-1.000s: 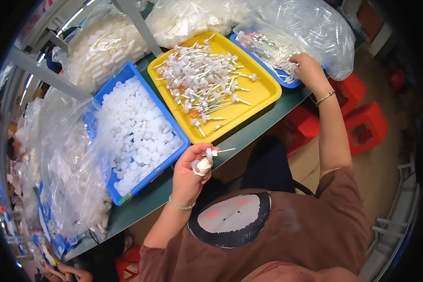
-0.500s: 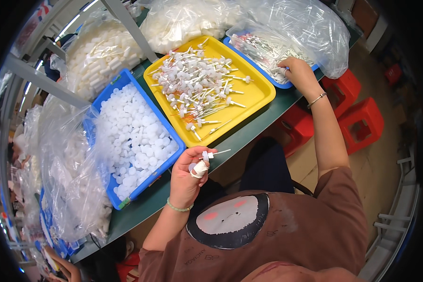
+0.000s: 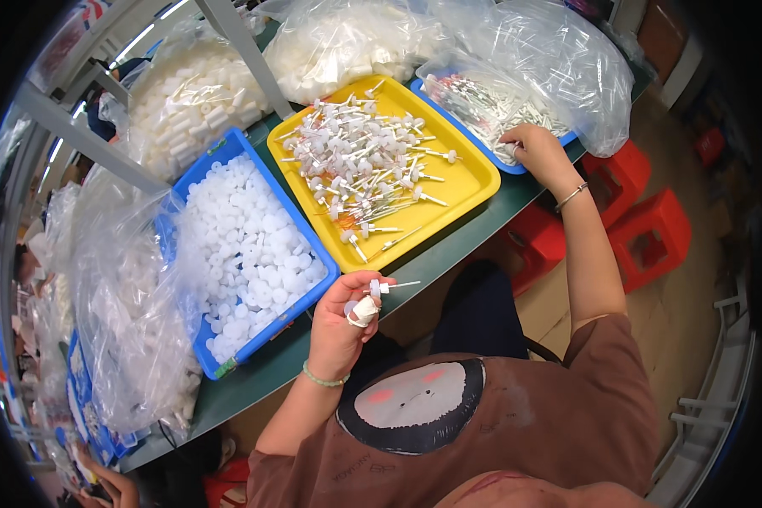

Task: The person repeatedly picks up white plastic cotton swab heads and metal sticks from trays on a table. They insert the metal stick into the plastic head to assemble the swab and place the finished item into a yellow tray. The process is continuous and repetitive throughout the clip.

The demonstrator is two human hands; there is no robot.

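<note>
**Right hand deeper in the tube tray, left hand waiting with a capped piece**

Compared with a second ago: right hand (image 3: 533, 151) moved from the near corner of the far blue tray (image 3: 483, 144) to a spot further in, among the thin tubes (image 3: 483, 106) lying under the loose clear bag (image 3: 559, 59). Fingers curled down into the pile; impossible to tell whether anything is pinched yet. Probably a pick in progress, not finished.

Left hand (image 3: 343, 326) hardly shifted, held just off the near edge of the tabletop (image 3: 474, 233). Fingers pressed together around a white cap (image 3: 362, 311), with a small pump piece (image 3: 381, 288) pinched at the fingertips, its thin stem pointing right. Likely an assembled or half-assembled piece, kept ready while the other hand fetches the next part.

Packages by place:
- Yellow tray (image 3: 461, 182), centre: heap of white stemmed pump pieces, near corner bare.
- Blue tray (image 3: 313, 245), left of it: full of small white round caps.
- Clear bags of white parts (image 3: 195, 93) behind both trays, bulging; another (image 3: 347, 42) at the far middle.
- Crumpled clear bag (image 3: 127, 322) at far left, partly over the cap tray.
- Red stools (image 3: 652, 229) on the floor at right.
- Small label on the cap tray's near corner, too small to make out.
</note>
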